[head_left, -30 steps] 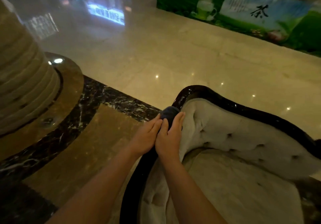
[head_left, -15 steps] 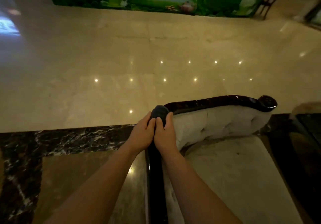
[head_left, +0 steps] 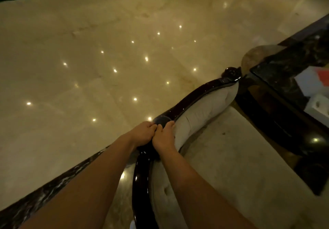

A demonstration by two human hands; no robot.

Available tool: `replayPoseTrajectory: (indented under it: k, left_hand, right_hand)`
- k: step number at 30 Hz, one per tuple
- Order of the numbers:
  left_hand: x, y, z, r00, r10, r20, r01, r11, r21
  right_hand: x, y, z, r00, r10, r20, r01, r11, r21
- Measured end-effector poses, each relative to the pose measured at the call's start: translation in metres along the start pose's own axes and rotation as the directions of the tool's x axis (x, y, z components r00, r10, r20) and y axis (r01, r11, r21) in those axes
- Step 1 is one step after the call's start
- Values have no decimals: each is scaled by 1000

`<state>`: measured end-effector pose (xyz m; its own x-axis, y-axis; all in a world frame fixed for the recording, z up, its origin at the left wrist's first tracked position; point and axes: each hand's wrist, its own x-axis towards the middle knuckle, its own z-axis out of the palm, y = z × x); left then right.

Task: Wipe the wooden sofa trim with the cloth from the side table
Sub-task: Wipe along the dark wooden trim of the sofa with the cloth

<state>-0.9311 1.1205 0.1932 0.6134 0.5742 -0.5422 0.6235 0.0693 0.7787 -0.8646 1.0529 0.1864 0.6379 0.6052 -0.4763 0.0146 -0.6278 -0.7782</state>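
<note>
A dark glossy wooden trim (head_left: 192, 97) runs along the curved top of a pale tufted sofa back (head_left: 204, 111). It ends in a carved scroll (head_left: 231, 73) at the far right. A dark blue-grey cloth (head_left: 162, 119) lies wrapped over the trim at the bend. My left hand (head_left: 143, 133) and my right hand (head_left: 163, 138) sit side by side on the trim, both pressed on the cloth. Most of the cloth is hidden under my fingers.
The sofa seat cushion (head_left: 240, 157) lies to the right of my arms. A dark marble-topped side table (head_left: 284, 79) with white items (head_left: 318, 104) stands beyond the sofa's far end. Glossy beige marble floor (head_left: 106, 51) spreads behind the sofa, edged by a dark marble band (head_left: 44, 193).
The view has swung right and tilted, bringing the side table into sight. Both hands, still together on the cloth, have slid a little further along the trim past the bend.
</note>
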Motion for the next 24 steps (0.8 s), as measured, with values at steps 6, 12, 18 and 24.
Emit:
replayPoseTrajectory:
  k: [6,12,18,24]
  left_hand:
    - [49,13,2,992,27,127,-31,999,36]
    - [116,32,10,963,126,238,-142,988,52]
    - [183,59,22,917,241,318,-304,938,164]
    - [290,121,54,795,378,474,-489,862,133]
  right_hand:
    - [43,0,-6,997,43,-67,-41,999,34]
    - [103,3,-21,974,57,-220,-42,996,72]
    - [163,-1,-41,903,124,-411,-80,989,122]
    - [250,-9,-96,776,189,-602,-69,974,218]
